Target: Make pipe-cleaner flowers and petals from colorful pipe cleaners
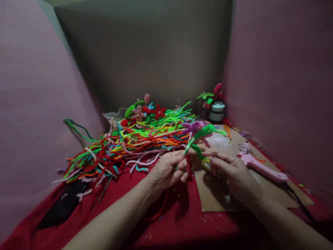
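Step in hand, by my judgement: stem wrapping. My left grip (173,165) pinches the stem (186,149) of the purple chenille flower (190,127) at frame center; my right grip (232,173) holds the tape roll (204,162). The next turn calls for keeping the green strip (197,149) taut.

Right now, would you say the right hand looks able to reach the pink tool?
Probably yes: nothing visible blocks the right hand from the pink tool beside it, though that hand holds a yellow ring.
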A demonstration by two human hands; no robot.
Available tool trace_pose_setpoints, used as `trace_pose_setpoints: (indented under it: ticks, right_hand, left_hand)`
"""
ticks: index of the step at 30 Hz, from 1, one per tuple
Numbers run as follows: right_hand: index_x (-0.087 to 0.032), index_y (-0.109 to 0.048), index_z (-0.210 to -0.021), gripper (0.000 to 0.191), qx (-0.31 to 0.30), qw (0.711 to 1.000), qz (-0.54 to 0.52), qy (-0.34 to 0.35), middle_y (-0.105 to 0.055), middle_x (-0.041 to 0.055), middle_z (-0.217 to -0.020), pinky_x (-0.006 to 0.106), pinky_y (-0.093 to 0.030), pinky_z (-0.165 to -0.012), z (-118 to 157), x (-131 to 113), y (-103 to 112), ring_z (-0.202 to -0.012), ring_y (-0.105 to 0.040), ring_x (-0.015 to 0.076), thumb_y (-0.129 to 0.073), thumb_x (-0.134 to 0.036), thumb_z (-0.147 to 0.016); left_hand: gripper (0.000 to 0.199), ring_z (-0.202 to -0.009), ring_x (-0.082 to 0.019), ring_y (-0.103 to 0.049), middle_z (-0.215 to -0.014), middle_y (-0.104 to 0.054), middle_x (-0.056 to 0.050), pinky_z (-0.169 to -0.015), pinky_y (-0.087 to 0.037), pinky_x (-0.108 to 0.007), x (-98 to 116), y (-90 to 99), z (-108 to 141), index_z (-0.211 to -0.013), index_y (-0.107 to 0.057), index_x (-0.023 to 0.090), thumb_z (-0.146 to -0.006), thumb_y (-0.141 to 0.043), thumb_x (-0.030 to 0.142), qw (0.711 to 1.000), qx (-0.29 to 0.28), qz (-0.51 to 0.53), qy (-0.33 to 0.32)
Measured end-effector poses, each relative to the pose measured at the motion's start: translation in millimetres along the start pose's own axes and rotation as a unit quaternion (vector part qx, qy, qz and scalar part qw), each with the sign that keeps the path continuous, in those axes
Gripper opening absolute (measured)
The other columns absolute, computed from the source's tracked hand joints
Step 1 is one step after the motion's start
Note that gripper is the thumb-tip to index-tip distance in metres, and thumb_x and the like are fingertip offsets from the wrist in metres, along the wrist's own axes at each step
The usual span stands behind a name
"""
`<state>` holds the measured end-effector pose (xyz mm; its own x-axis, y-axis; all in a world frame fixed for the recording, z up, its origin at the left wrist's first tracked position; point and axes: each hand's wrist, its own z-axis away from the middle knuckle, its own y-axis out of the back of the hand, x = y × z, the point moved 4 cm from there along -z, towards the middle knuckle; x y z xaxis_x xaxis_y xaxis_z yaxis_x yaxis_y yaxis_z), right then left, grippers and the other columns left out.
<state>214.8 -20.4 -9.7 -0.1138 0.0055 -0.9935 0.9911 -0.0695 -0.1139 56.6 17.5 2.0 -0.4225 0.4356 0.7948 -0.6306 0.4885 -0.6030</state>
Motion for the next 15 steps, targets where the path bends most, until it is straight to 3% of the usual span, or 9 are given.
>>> trace_pose_setpoints:
  ticks: [5, 9, 11, 15]
  right_hand:
    - [-0.015, -0.070, -0.086, 0.027, -0.001, 1.000, 0.021, -0.006, -0.048, -0.0030, -0.053, 0.024, -0.028, -0.055, 4, -5, -1, -0.055, -0.040, 0.0090, -0.062, -0.038, -0.074]
    - [-0.016, -0.070, -0.086, 0.025, -0.004, 1.000, 0.026, -0.002, -0.048, -0.0031, -0.053, 0.024, -0.027, -0.054, 6, -6, -4, -0.055, -0.040, 0.0091, -0.062, -0.037, -0.073]
    - [-0.016, -0.069, -0.088, 0.027, -0.010, 1.000, 0.027, -0.011, -0.047, -0.0035, -0.052, 0.024, -0.026, -0.052, 6, -4, -6, -0.052, -0.038, 0.0087, -0.062, -0.037, -0.074]
    - [-0.015, -0.069, -0.090, 0.029, -0.003, 0.999, 0.045, -0.029, -0.047, -0.0032, -0.052, 0.023, -0.026, -0.049, 8, 0, -8, -0.051, -0.038, 0.0087, -0.061, -0.038, -0.074]
  left_hand:
    - [0.018, -0.042, -0.011, -0.056, -0.059, -0.059, -0.001, -0.046, -0.044, -0.022, -6, 11.4, -2, -0.076, -0.049, 0.013, -0.079, -0.058, 0.028, 0.993, -0.006, -0.119, 0.018]
    - [0.018, -0.055, -0.013, -0.062, -0.070, -0.063, -0.005, -0.050, -0.047, -0.023, -11, 14.8, -4, -0.078, -0.048, 0.014, -0.079, -0.054, 0.031, 0.970, 0.066, -0.230, 0.048]
    - [0.016, -0.049, -0.011, -0.058, -0.063, -0.060, -0.001, -0.047, -0.046, -0.023, -12, 15.1, -4, -0.076, -0.048, 0.015, -0.080, -0.051, 0.030, 0.943, 0.110, -0.313, 0.034]
    - [0.017, -0.043, -0.009, -0.050, -0.055, -0.054, 0.005, -0.043, -0.039, -0.020, -11, 12.7, -2, -0.084, -0.049, 0.019, -0.076, -0.054, 0.033, 0.859, 0.155, -0.484, -0.060]
